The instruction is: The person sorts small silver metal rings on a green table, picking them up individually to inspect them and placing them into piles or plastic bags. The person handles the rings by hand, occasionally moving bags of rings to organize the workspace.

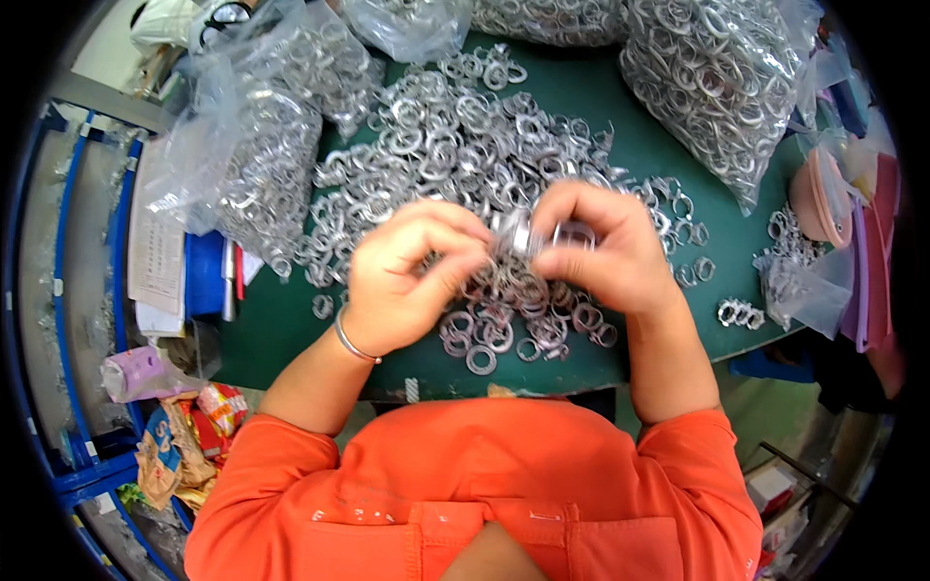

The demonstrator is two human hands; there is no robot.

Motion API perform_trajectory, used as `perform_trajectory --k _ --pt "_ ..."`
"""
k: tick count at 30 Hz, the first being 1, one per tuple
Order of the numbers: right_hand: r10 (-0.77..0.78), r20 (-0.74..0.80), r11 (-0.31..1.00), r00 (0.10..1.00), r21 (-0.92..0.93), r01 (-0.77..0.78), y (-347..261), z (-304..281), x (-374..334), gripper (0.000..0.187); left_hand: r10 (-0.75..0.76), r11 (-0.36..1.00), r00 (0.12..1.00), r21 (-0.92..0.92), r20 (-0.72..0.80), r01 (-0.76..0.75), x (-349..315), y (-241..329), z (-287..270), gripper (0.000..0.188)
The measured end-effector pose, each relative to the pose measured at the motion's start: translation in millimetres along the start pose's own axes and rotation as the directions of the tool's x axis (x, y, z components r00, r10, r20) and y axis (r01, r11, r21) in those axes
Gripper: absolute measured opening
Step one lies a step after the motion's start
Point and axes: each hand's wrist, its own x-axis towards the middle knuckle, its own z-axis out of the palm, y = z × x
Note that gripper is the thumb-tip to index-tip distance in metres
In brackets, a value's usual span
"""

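Over a large pile of silvery metal rings (pixel 436 155), my two hands meet near the middle of the table. My right hand (pixel 610 247) is closed, with thumb and fingers gripping a few shiny metal rings (pixel 523 235), which are smeared by motion. My left hand (pixel 407 271) is curled in a pinch, its fingertips right beside those rings. What lies between its fingertips is too blurred to make out. Below my hands, several loose rings (pixel 481 359) lie flat near the table's front edge.
Clear plastic bags of rings stand at the left (pixel 266 155) and far right (pixel 712 87) of the green table (pixel 281 329). A short row of rings (pixel 741 314) and a pink tub (pixel 821 198) are on the right. Blue-framed shelving (pixel 63 290) stands left.
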Motion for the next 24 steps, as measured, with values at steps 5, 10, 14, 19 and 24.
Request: perform_trajectory --k 5,10,14,19,24 --pt "-0.046 -0.529 0.915 0.847 -0.363 -0.177 7 -24 4 0.015 0.196 0.863 0.981 0.474 -0.001 -0.172 -9 1 1 0.013" --pt "-0.145 -0.383 0.753 0.912 -0.641 -0.15 3 -2 5 0.011 0.08 0.756 0.928 0.585 0.363 -0.294 -32 5 33 0.045" --pt "-0.071 -0.326 0.303 0.943 -0.907 -0.291 -1 20 1 0.021 0.116 0.728 0.934 0.61 0.337 -0.311 -38 -5 41 0.049" --pt "0.174 -0.459 0.674 0.871 -0.589 -0.445 -2 -4 -2 0.012 0.114 0.725 0.932 0.612 0.345 -0.316 -48 -8 40 0.055" --pt "0.306 -0.347 0.793 0.887 0.608 -0.036 4 -31 -20 0.016 0.142 0.734 0.939 0.603 0.314 -0.313 -52 -16 45 0.054"
